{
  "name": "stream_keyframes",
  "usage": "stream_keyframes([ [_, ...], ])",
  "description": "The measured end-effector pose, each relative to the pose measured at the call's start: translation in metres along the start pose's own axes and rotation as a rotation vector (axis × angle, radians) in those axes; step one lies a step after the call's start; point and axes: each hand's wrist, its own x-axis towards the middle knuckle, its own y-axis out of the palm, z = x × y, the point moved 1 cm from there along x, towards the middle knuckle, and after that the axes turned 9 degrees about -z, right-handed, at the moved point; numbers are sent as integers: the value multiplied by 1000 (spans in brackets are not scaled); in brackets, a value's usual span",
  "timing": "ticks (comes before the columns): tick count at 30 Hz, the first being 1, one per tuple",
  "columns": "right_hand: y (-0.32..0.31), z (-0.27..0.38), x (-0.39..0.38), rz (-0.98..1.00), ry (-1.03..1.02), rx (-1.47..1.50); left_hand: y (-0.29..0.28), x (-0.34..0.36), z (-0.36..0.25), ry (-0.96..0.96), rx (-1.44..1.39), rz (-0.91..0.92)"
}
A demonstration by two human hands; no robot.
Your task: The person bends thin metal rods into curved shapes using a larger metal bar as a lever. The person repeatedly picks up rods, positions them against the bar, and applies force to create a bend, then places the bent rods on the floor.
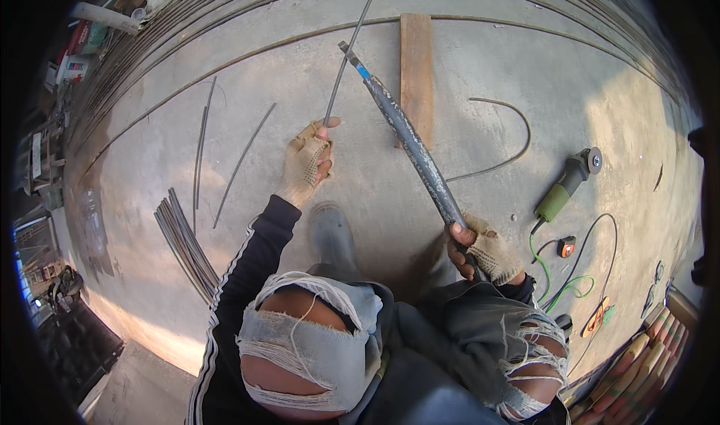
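My left hand [309,155], in a tan fingerless knit glove, grips a thin steel rod [343,76] near its lower end; the rod slants up and to the right. My right hand [484,251], gloved alike, is closed round the lower end of a long dark bar tool [411,144] with worn paint and a blue band near its head. The tool's notched head lies at the rod, partway along it; whether it bites on the rod I cannot tell. Beyond the tool a wooden plank [416,72] lies on the floor.
Cut rods [186,249] lie bundled at left, with several loose rods [244,164] nearby. A bent rod [528,132] lies right of the tool. Farther right are an angle grinder [564,185] and its green cord [546,275]. Long bars [247,50] stretch across the far side.
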Motion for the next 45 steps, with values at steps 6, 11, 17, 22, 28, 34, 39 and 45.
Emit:
stream_keyframes([
  [6,-7,-5,5,-61,2,-101,-18,-3,-7,-48,27,5],
  [11,-23,-14,15,-246,-123,-514,-52,16,8,53,407,-42],
  [17,-26,-37,18,-327,-80,-495,-75,35,38,-28,281,-246],
  [22,-17,-50,27,-297,-101,-316,-98,55,40,-309,32,-261],
  [28,-14,-50,31,-277,-67,-294,-112,58,41,-310,-12,-153],
  [34,-18,-51,33,-260,-78,-320,-110,51,40,-216,26,-222],
  [39,-17,-53,34,-293,-71,-344,-133,48,35,-115,135,-301],
  [45,-13,-54,33,-363,-25,-371,-223,17,28,251,438,-600],
])
